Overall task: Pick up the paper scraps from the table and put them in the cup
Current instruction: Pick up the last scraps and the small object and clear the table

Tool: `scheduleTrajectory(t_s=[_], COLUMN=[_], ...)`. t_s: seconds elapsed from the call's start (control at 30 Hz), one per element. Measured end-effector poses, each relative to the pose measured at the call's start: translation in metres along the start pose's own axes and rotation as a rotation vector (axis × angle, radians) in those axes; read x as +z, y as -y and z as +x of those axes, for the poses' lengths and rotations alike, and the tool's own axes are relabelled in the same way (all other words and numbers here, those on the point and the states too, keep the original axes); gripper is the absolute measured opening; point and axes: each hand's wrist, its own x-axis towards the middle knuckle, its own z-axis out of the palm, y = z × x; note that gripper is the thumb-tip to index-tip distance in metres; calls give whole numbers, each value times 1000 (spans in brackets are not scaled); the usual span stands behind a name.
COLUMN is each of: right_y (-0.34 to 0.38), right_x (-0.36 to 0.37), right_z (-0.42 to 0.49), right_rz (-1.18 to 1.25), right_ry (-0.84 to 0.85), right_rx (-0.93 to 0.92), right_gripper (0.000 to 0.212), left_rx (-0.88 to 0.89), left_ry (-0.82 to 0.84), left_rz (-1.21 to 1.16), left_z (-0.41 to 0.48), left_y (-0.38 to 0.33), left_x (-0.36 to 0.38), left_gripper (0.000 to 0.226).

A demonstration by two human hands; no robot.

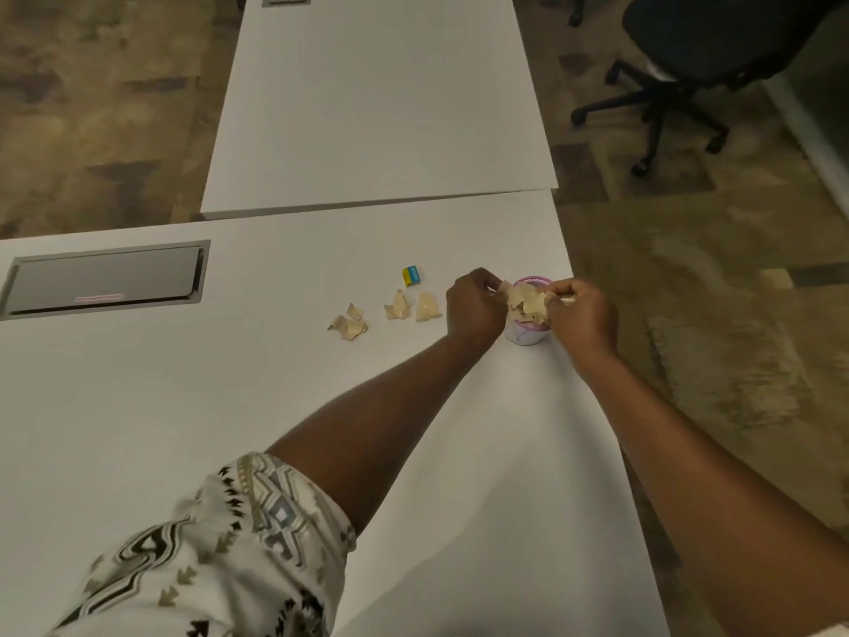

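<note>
A small white cup (526,334) with a pink rim stands near the right edge of the white table (229,383). Beige paper scraps (526,300) pile out of its mouth. My left hand (473,305) and my right hand (581,314) flank the cup, both with fingers pinched on the scraps at its top. More loose scraps lie on the table to the left: one piece (427,306), a pair (398,306) and a small heap (349,323).
A small yellow and blue block (411,275) lies behind the loose scraps. A grey recessed panel (105,280) sits in the table at the left. A second white table (376,98) adjoins at the back. A black office chair (689,52) stands at the far right.
</note>
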Motion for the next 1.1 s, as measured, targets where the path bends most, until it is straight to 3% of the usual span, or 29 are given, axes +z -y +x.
scheduleTrajectory(t_s=[0.33, 0.67, 0.83, 0.9, 1.03, 1.1], right_y=[0, 1, -2, -9, -27, -30], right_x=[-11, -10, -7, -1, 15, 21], right_z=[21, 11, -5, -14, -15, -10], right_rz=[67, 69, -232, -406, -666, -742], right_ry=[201, 320, 201, 247, 383, 409], right_rx=[74, -59, -393, -517, -577, -570], right_gripper=[22, 44, 34, 34, 69, 76], left_rx=[-3, 104, 150, 153, 122, 107], left_ry=[122, 136, 94, 78, 82, 84], left_rz=[79, 27, 47, 97, 176, 205], left_z=[10, 3, -5, -7, -14, -17], left_y=[-3, 3, 11, 22, 48, 61], left_x=[25, 13, 1, -3, -13, -19], left_gripper=[21, 33, 30, 29, 27, 26])
